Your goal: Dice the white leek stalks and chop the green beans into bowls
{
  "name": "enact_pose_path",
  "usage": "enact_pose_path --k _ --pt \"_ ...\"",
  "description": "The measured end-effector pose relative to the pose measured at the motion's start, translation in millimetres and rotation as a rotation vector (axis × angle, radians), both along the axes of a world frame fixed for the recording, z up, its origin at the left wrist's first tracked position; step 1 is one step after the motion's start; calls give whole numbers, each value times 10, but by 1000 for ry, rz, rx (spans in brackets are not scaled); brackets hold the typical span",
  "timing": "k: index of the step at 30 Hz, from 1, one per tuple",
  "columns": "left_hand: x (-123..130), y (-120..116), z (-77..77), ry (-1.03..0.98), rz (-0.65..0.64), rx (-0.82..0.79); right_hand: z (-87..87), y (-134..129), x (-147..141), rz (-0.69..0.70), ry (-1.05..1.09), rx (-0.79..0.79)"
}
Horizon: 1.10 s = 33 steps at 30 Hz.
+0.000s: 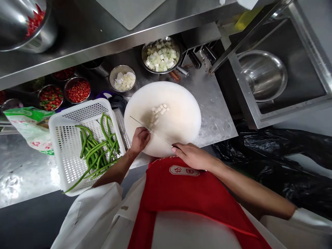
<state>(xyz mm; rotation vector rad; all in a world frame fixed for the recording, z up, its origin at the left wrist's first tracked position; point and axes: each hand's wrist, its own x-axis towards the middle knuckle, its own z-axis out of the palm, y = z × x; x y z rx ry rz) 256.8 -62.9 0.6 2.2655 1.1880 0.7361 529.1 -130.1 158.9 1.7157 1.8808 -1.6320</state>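
White cubes (162, 110) dotted the round, smooth board (181, 110) mid-frame; right hand (191, 155) gripped a thin knife (161, 138), left hand (140, 139) curled, hold unclear.

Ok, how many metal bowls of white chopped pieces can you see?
2. The larger bowl sits beyond the round board's far edge; the smaller bowl is to its left. Others may be hidden under the shelf.

Stainless-steel table (215, 117), bright glare at left. Metal shelf (85, 24) above table's back. Metal sink (290, 112) at right, gray surface (320, 19) beyond. Dark area (28, 221) below table's front edge.
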Motion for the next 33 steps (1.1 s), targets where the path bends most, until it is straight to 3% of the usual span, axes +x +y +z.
enact_pose_path --k 5,9,14,19,25,33 --pt "15 -34 -59 2 62 -50 -281 147 -238 67 -69 66" --pt "15 -39 -35 -19 64 -33 -505 236 -346 37 9 112" --pt "-95 -81 72 -35 60 -64 -296 164 -222 -24 67 102" --pt "-119 -152 53 18 18 -36 -67 -8 -170 17 3 35" --pt "-48 -176 25 35 43 -57 -10 41 -200 69 -38 -5" --pt "26 -381 -5 55 202 -103 28 180 -128 173 -61 -39"
